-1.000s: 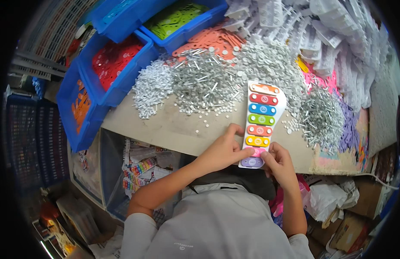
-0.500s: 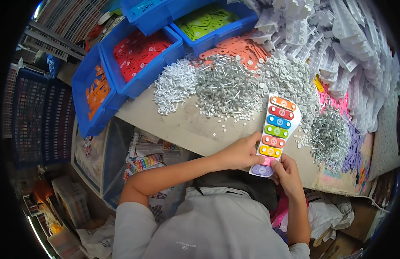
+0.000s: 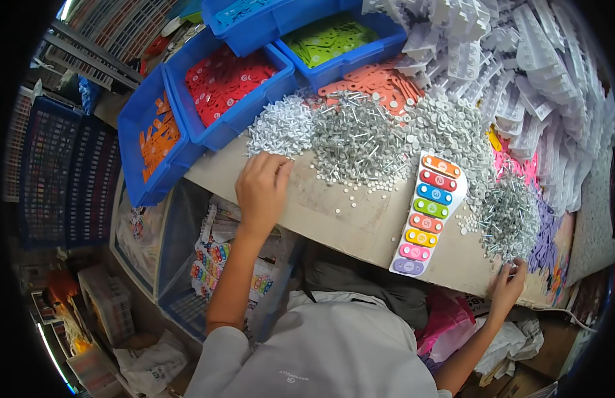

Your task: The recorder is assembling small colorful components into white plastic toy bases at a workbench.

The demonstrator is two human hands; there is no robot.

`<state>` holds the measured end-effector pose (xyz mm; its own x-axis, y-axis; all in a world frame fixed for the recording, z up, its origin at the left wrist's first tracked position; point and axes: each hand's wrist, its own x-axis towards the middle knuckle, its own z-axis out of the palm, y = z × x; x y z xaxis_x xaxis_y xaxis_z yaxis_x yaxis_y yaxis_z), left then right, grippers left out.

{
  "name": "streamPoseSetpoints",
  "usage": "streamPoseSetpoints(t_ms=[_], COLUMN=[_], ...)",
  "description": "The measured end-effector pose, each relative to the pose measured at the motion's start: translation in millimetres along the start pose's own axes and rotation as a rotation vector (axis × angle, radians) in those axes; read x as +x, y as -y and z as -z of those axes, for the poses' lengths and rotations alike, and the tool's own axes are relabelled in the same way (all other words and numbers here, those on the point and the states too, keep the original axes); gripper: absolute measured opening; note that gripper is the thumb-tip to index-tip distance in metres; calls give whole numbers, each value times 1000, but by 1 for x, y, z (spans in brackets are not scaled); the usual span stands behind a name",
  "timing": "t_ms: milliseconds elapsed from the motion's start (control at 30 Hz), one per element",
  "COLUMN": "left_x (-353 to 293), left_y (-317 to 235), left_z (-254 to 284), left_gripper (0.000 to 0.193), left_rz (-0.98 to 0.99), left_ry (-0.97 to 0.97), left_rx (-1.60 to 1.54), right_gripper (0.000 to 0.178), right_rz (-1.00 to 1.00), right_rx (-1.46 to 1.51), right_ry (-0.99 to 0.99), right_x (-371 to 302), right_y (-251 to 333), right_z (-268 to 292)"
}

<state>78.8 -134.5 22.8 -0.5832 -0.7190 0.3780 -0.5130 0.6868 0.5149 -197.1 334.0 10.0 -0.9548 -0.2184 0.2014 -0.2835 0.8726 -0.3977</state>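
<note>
A toy xylophone (image 3: pixel 423 221), a white tapered base with several coloured bars pinned across it, lies on the table with neither hand on it. My left hand (image 3: pixel 262 189) reaches to the near edge of a heap of small white plastic parts (image 3: pixel 279 127). Its fingers are bent, the thumb apart from them. Far to the right, by the lower edge of a heap of metal pins (image 3: pixel 508 219), my right hand (image 3: pixel 508 285) has its fingertips drawn together. Whatever they pinch is too small to make out.
Blue bins hold orange (image 3: pixel 157 144), red (image 3: pixel 228 83) and green (image 3: pixel 331 40) bars. Behind the xylophone lie more pins (image 3: pixel 357 139) and grey-white round caps (image 3: pixel 447 129). White bases (image 3: pixel 520 73) are stacked high at the right, above purple bars (image 3: pixel 546 242). Below the table's left edge stands a crate (image 3: pixel 188 308).
Both hands have let go of the xylophone, which now rests on the table. My left hand has moved left to the white parts, my right hand right to the metal pins.
</note>
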Motion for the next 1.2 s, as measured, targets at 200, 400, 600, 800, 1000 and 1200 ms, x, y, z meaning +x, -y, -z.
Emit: streamPoseSetpoints(t_ms=[200, 400, 600, 800, 1000, 1200], left_x=[1, 1, -26, -52, -76, -83], left_y=[9, 10, -27, -77, -95, -108], left_z=[-15, -24, -8, -3, -18, -26], left_gripper=[9, 10, 8, 24, 15, 14], left_rz=[-133, -174, 338, 158, 413, 710], left_ry=[-34, -44, 206, 325, 532, 914], left_rx=[248, 290, -439, -765, -982, -1379], right_gripper=[13, 15, 15, 10, 12, 6], right_rz=[71, -1, -107, -149, 221, 38], right_rx=[-45, 28, 119, 540, 629, 899], right_ry=[-40, -55, -124, -227, 229, 450], right_x=[1, -2, -7, -18, -53, -78], right_y=[-11, -6, -1, 20, 128, 159], right_z=[-19, -11, -5, -17, -18, -22])
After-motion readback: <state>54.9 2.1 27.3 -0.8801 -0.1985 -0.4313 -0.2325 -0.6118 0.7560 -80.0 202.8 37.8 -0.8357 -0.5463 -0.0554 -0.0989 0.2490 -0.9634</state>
